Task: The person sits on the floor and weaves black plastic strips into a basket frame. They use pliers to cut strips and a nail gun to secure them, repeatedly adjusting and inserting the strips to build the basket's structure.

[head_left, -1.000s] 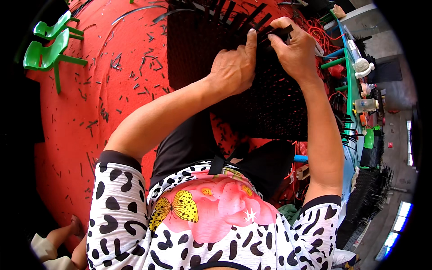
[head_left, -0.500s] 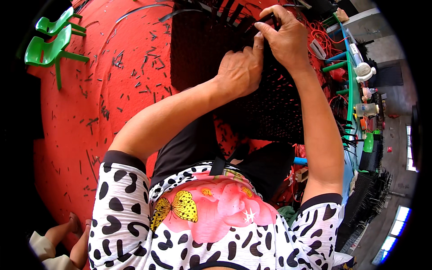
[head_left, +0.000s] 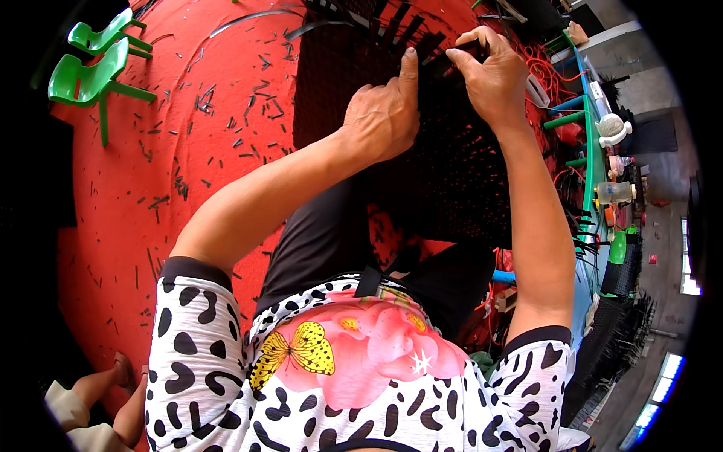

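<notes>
A dark woven piece of black plastic strips, like a basket [head_left: 444,177], stands above my lap. Loose strip ends [head_left: 399,26] stick up along its far edge. My left hand [head_left: 382,117] lies against the weave, its index finger stretched toward those ends and its other fingers partly bent; I see nothing held in it. At the far right part of the edge, my right hand [head_left: 497,83] pinches a black strip [head_left: 473,50] between thumb and fingers. The hands are apart. Dark shadow hides much of the weave.
Two green chairs [head_left: 94,79] stand on the red floor covering [head_left: 218,177] at far left, with short black scraps scattered about. A green-edged table [head_left: 590,151] at right carries a white fan [head_left: 611,128] and a jar [head_left: 616,193]. Another person's legs [head_left: 113,392] show at lower left.
My left hand has moved left, away from the right hand, and its index finger now points up on its own. My right hand keeps its pinch, slightly lower and further right in view.
</notes>
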{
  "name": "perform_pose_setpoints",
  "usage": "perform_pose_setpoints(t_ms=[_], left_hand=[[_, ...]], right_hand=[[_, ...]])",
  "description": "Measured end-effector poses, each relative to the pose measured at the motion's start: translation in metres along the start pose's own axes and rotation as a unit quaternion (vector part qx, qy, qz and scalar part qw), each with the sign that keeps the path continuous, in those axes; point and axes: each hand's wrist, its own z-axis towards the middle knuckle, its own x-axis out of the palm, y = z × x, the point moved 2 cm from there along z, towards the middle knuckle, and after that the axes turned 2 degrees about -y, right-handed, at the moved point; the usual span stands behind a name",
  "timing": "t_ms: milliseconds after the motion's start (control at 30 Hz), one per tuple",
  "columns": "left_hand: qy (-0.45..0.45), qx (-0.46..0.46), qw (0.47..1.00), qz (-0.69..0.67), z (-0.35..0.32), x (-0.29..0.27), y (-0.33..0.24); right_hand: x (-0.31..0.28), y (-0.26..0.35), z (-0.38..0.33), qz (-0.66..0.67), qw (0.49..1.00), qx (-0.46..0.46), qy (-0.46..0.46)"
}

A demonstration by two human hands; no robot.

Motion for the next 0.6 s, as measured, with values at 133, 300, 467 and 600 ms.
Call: perform_pose_setpoints(t_ms=[133, 300, 467, 600], left_hand=[[0.046, -0.029, 0.999, 0.008, 0.012, 0.000, -0.006], [0.072, -0.039, 0.996, 0.021, 0.019, 0.002, -0.012], [0.074, -0.010, 0.997, 0.009, 0.020, 0.016, -0.002], [0.070, -0.010, 0.997, 0.002, 0.021, 0.017, -0.003]], right_hand=[[-0.005, -0.006, 0.004, -0.064, 0.992, 0.053, 0.100], [-0.008, 0.023, 0.005, -0.176, 0.968, -0.179, -0.024], [0.007, 0.051, 0.010, -0.255, 0.939, -0.229, 0.023], [0.018, 0.044, 0.017, -0.206, 0.956, -0.209, 0.013]])
